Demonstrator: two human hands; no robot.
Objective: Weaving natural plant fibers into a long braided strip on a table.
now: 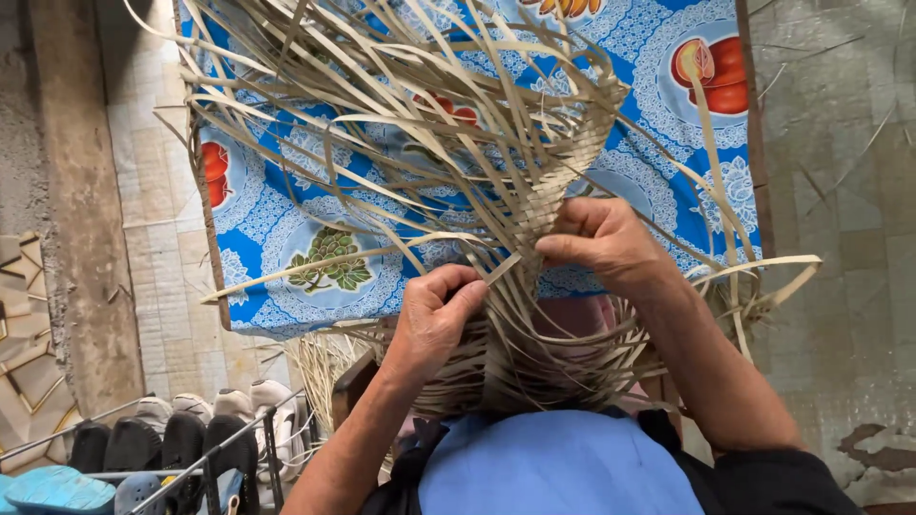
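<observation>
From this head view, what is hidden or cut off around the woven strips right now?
- Half-woven basket of pale flat strips: its base is hidden behind both forearms and the blue garment.
- Left hand: fingertips curl out of sight around a strip.
- Right hand: palm side hidden.
- Blue patterned cloth: cut off by the top edge and covered by loose strips.

The long loose strips (382, 124) of the woven basket (534, 353) run out past the top edge, so their ends are not seen. The lower part of the basket is hidden behind the blue clothing (563, 467). The fingertips of the right hand (606, 243) are buried among the strips. The blue patterned cloth (286, 248) is cut at the top. The shoes on the rack (172, 448) are cut by the bottom edge.
</observation>
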